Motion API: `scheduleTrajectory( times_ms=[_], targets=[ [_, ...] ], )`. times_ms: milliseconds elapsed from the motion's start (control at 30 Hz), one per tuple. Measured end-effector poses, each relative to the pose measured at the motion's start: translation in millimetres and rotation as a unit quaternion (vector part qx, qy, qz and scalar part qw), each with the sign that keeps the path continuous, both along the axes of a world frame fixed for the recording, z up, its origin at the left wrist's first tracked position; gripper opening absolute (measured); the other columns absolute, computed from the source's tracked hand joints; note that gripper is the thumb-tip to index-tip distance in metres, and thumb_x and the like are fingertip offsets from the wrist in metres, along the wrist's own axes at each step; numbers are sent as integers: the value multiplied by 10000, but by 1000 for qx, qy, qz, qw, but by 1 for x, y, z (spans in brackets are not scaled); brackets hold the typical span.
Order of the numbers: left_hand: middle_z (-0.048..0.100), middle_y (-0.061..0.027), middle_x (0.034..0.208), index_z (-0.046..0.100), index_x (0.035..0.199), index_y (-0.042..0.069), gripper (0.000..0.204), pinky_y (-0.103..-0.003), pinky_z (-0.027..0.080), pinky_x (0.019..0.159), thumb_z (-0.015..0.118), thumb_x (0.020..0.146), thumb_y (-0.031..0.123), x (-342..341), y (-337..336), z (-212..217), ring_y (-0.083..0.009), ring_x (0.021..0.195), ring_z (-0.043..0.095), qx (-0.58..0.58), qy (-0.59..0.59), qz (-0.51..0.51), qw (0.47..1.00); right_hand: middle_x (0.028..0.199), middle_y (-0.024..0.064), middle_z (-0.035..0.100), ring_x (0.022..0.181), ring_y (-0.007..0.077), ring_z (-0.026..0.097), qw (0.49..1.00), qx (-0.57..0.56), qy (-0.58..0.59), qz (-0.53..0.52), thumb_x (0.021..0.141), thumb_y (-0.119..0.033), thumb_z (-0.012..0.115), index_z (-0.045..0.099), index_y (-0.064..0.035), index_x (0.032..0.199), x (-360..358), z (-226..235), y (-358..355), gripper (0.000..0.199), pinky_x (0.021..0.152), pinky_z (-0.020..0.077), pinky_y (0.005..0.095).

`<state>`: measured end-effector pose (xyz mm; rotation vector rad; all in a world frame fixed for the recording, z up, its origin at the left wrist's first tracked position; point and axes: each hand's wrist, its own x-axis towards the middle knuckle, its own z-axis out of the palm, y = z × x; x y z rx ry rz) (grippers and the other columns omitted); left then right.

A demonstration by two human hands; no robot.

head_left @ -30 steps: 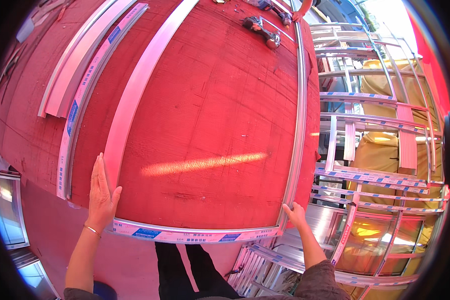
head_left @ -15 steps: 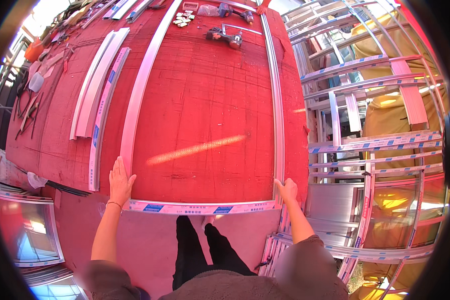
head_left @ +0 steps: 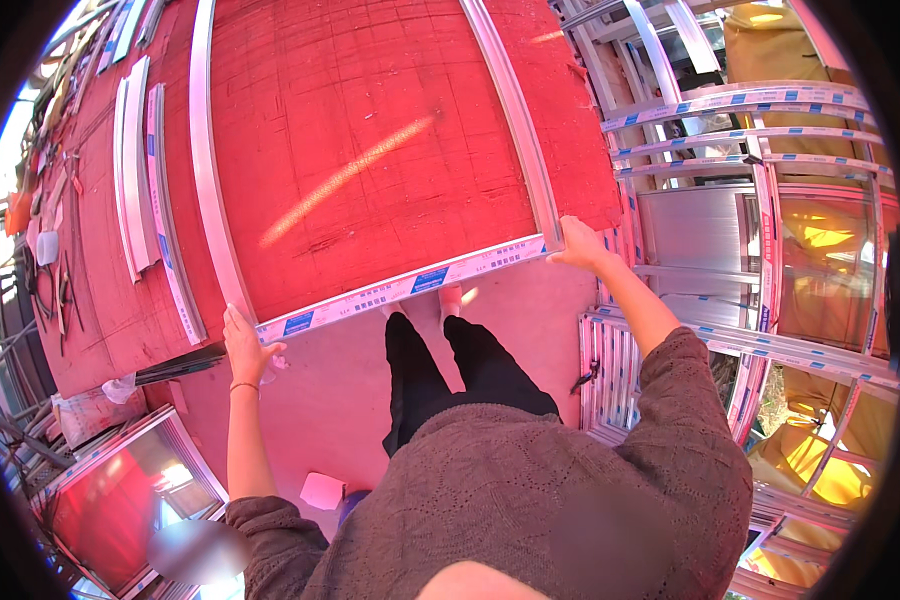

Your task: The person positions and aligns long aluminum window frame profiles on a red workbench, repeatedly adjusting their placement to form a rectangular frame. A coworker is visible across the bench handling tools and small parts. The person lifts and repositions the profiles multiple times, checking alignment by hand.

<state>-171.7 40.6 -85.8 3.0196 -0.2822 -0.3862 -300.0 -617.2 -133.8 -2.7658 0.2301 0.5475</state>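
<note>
On the red work table lies a rectangular metal frame, its near bar (head_left: 395, 290) covered in printed white and blue film. Its left bar (head_left: 208, 160) and right bar (head_left: 511, 115) run away from me. At the near left corner is my left hand (head_left: 247, 343), fingers stretched up against the bar's end and thumb out to the side. A bit of clear film seems to hang by that thumb. My right hand (head_left: 582, 246) closes around the near right corner, thumb on top and fingers at the outer end. The frame's far end is out of view.
Loose metal profiles (head_left: 138, 170) lie left of the frame, with hand tools (head_left: 62, 285) beyond them. Racks of metal frames (head_left: 740, 115) stand along the right. Glazed panels (head_left: 120, 500) lean at lower left. A pink scrap (head_left: 322, 491) lies on the floor.
My view has swung down and back, and the drills have left the picture. My left hand has slid from the left bar to its corner; my right hand now grips the right corner.
</note>
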Motion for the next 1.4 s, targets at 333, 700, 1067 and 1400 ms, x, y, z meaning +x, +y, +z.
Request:
scheduleTrajectory(
  times_ms=[333,700,1067,1400],
  targets=[
    [305,-287,1438,163,1459,-94,1274,-455,401,1044,938,488,187,-5,-12,-3,-445,1231,419,-8,-11,19,1000,1005,220,574,984,387,591,994,-42,-56,-79,506,-407,921,500,19,997,1,5,32,774,853,502,450],
    [381,-301,1367,130,1424,-173,1446,-409,412,1052,959,377,381,0,-7,-11,-411,1244,448,70,-39,22,997,991,167,573,992,326,564,995,-104,-2,8,466,-554,884,582,23,1040,6,-5,27,868,885,470,417],
    [470,-287,1279,102,1421,-193,1591,-409,466,1000,951,296,546,25,1,-19,-384,1190,532,114,94,96,984,1142,189,590,1110,318,595,983,-140,112,-31,489,-679,843,530,85,1186,19,-3,35,1081,931,512,390],
    [529,-262,1202,161,1393,-217,1603,-365,521,920,920,259,623,31,-4,-19,-333,1092,610,176,100,81,976,1128,203,605,1077,318,625,972,-161,174,8,417,-756,815,607,75,1133,40,-1,40,1116,909,517,388]
  ],
)
